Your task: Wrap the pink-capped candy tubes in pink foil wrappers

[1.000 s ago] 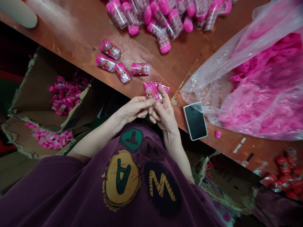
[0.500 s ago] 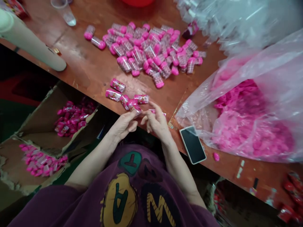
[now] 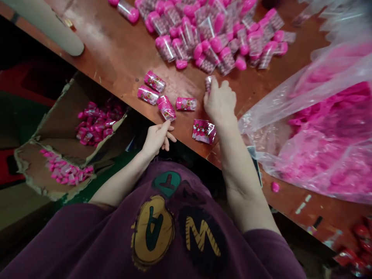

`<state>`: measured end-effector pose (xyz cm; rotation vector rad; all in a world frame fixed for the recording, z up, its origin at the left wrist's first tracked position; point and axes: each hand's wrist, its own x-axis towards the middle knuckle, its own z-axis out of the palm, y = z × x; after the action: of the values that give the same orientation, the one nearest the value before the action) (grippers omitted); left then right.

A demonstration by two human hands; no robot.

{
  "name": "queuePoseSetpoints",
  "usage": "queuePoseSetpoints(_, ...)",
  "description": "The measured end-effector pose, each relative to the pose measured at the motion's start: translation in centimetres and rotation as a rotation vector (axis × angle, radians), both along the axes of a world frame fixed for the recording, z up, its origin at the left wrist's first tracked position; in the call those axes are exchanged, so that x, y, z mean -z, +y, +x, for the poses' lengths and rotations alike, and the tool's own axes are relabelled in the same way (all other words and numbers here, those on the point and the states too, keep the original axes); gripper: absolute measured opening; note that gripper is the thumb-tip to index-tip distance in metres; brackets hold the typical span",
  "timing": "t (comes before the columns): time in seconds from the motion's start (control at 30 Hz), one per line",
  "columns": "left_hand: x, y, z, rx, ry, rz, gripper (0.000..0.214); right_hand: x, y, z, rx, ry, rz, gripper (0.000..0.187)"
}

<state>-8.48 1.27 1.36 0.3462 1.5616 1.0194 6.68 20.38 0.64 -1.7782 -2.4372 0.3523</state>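
Note:
My right hand (image 3: 220, 101) reaches out over the brown table (image 3: 116, 58) and closes its fingers on a small clear tube of pink beads (image 3: 208, 83) at the near edge of a big pile of pink-capped tubes (image 3: 209, 35). My left hand (image 3: 157, 137) hovers at the table's near edge, fingers loosely apart, holding nothing. Just beyond it lie several labelled pink tubes (image 3: 166, 108). A small stack of pink label sleeves (image 3: 204, 131) rests flat on the table between my hands.
A large clear bag of pink caps (image 3: 322, 131) fills the right side. A phone (image 3: 255, 164) lies half hidden behind my right forearm. Below the table at left stands a torn cardboard box (image 3: 52, 128) holding wrapped pink tubes. Red packets (image 3: 357, 244) lie at bottom right.
My right hand left the labels near the table edge and reached forward to the pile, taking a tube. The left hand let go and stayed by the edge. The camera tilted.

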Motion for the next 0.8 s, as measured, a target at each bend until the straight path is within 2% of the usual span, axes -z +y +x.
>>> queuePoseSetpoints(0.13,0.2,-1.6,0.1,0.161,0.106,-0.024,0.063,-0.8,-2.2,3.5,-0.085,-0.028,-0.03,0.051)
queuePoseSetpoints(0.23,-0.5,-2.3,1.6,0.314,0.357,0.136,0.058,-1.0,-2.1,5.2,-0.192,-0.024,-0.037,0.052)
queuePoseSetpoints(0.33,-0.8,-2.1,3.7,0.459,0.739,0.422,0.04,-1.4,-1.3,4.6,-0.241,-0.011,-0.014,0.043)
queuePoseSetpoints(0.4,-0.3,-1.7,5.0,0.602,0.925,0.542,0.034,-1.7,-1.0,3.7,-0.241,-0.035,-0.001,0.039)
queuePoseSetpoints(0.5,1.2,-1.2,6.1,0.873,1.118,0.583,0.046,-2.3,-1.3,3.0,-0.26,-0.102,0.027,0.041)
queuePoseSetpoints(0.57,2.2,-1.1,6.4,1.006,1.211,0.568,0.053,-2.4,-1.7,3.3,-0.282,-0.136,0.038,0.039)
queuePoseSetpoints(0.63,2.7,-1.1,6.4,1.049,1.251,0.567,0.06,-2.1,-2.0,3.8,-0.28,-0.132,0.041,0.034)
queuePoseSetpoints(0.8,2.1,-0.7,6.8,0.953,1.226,0.614,0.048,-1.6,-2.1,4.5,-0.187,-0.055,0.042,0.031)
